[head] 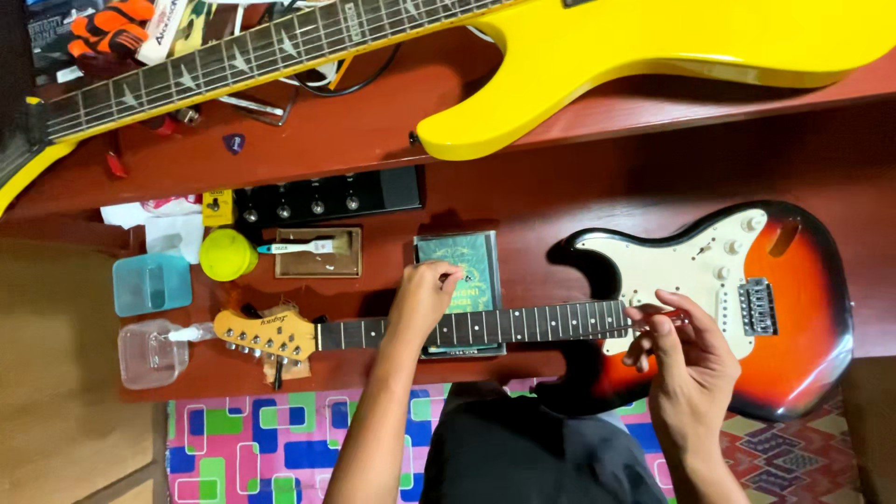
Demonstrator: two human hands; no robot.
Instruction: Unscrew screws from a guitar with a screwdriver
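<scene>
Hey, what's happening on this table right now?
A person is working on a sunburst electric guitar with a white pickguard lying flat on a red-brown wooden table. The left hand rests on the neck over a greenish square booklet; the right hand pinches at the strings where the neck meets the body. A yellow electric guitar lies across the top, and a round yellow lid sits to the left.
</scene>
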